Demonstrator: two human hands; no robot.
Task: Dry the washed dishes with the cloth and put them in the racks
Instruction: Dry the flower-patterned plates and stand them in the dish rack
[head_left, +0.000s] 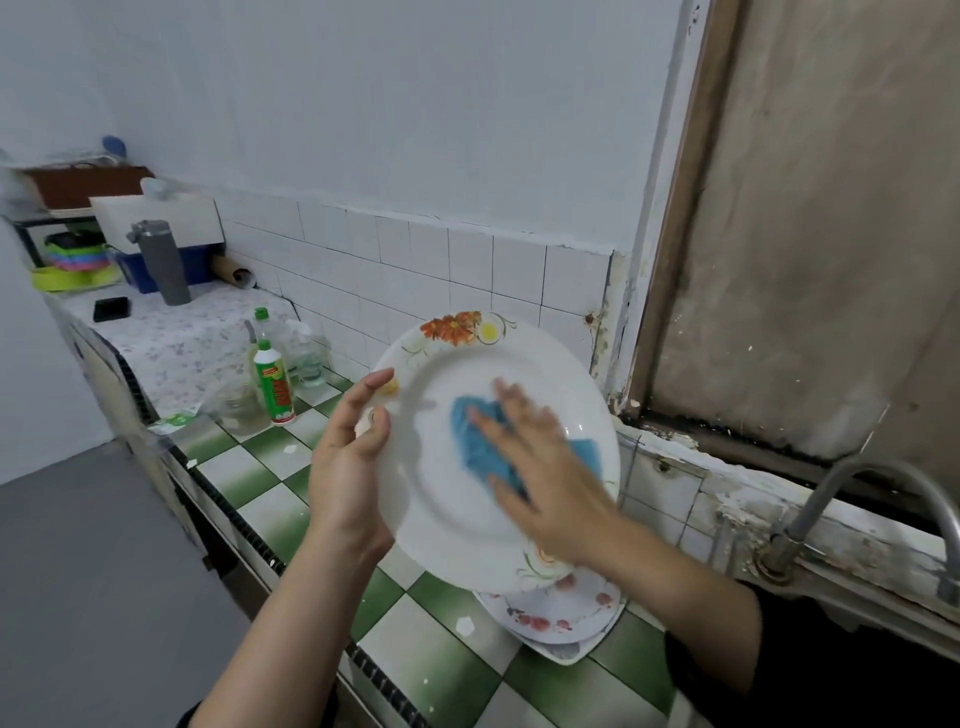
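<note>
A white plate (457, 499) with orange flowers on its rim is held upright and tilted above the tiled counter. My left hand (348, 467) grips its left edge, thumb on the front. My right hand (545, 478) lies flat on the plate's face and presses a blue cloth (480, 447) against it; the hand is blurred by motion. Under the plate, a small stack of flowered plates (561, 623) rests on the counter.
The green-and-white checked counter (249, 467) runs back left. A green dish-soap bottle (272, 384), clear bottles (306, 353) and a glass jar (241, 408) stand on it. A grey flask (163, 265), coloured bowls (78, 262) and a shelf sit farther back. A tap (878, 493) curves at right.
</note>
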